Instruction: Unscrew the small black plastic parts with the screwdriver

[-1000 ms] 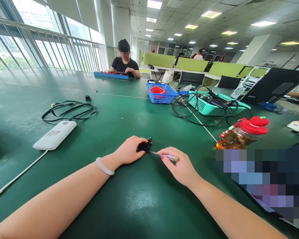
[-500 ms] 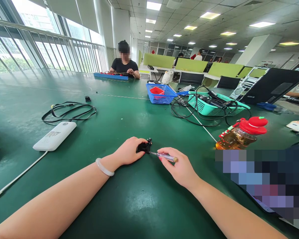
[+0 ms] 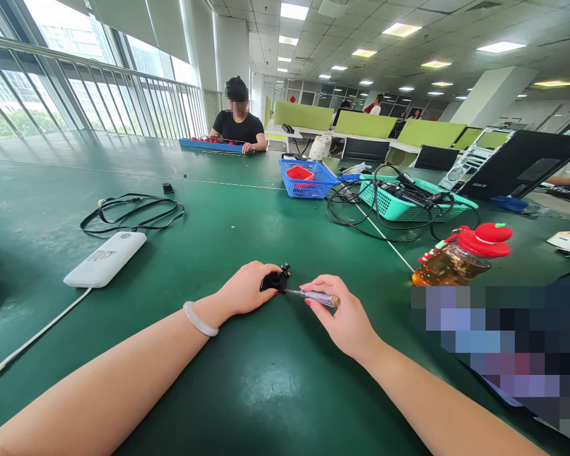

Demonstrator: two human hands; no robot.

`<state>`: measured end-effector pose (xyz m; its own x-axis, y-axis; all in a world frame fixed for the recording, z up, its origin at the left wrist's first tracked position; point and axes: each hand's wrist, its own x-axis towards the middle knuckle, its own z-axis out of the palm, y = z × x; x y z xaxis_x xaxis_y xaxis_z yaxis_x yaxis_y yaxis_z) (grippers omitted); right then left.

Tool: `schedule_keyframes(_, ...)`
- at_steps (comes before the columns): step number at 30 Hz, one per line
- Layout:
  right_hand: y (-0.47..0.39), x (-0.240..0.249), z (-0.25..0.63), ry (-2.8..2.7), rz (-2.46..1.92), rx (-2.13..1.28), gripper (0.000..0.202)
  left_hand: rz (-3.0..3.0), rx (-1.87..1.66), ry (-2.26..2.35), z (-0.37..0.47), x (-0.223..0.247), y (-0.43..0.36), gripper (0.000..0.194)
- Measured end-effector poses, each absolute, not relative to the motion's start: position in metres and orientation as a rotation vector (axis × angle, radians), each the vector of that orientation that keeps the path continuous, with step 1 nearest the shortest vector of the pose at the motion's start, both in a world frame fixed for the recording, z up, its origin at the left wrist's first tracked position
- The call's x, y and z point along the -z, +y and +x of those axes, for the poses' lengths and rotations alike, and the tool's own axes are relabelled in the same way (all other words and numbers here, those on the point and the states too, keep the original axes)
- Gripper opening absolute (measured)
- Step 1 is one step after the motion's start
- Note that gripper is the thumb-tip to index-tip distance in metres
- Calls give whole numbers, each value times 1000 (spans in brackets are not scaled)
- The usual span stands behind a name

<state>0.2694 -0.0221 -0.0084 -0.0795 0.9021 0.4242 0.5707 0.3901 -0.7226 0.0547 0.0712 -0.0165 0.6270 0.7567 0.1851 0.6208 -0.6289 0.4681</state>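
Observation:
A small black part (image 3: 274, 280) lies on the green table (image 3: 266, 392), with my left hand (image 3: 245, 288) closed round its left side. Small metallic or black pieces stick up at its upper right corner. My right hand (image 3: 344, 316) pinches the clear handle of a screwdriver (image 3: 320, 297) between thumb and fingers. The thin shaft points left, and its tip meets the right edge of the black part. Exactly what the tip touches is too small to tell.
Left lie a white power bank (image 3: 105, 259) and a coiled black cable (image 3: 133, 212). Ahead are a blue basket (image 3: 308, 183) and a teal basket (image 3: 389, 206) with cables. A red-lidded bottle (image 3: 460, 256) stands right. A person (image 3: 240, 126) sits across the table.
The fingers of my right hand have shifted slightly on the screwdriver handle. Across the table, the person's hand has lowered to the table edge. My left hand looks unmoved.

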Motion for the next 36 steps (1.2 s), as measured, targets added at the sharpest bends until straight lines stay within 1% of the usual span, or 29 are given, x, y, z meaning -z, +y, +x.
schedule_keyframes(3, -21, 12, 270, -1763, -1273, -396, 20, 2496, -521, 1095, 54, 17, 71, 41)
schedule_keyframes(7, -20, 15, 272, -1769, -1198, -300, 31, 2508, -510, 1076, 54, 17, 71, 44)
schedule_keyframes(13, -19, 17, 274, -1872, -1080, -144, 33, 2527, -517, 1025, 55, 16, 70, 44)
schedule_keyframes(21, -22, 12, 275, -1967, -1012, -215, 43, 2528, -518, 1017, 55, 16, 70, 43)
schedule_keyframes(26, -22, 12, 274, -1951, -1018, -278, 41, 2517, -511, 1028, 55, 16, 70, 44)
schedule_keyframes(36, -21, 15, 277, -1927, -1062, -299, 40, 2502, -492, 1041, 55, 16, 71, 43)
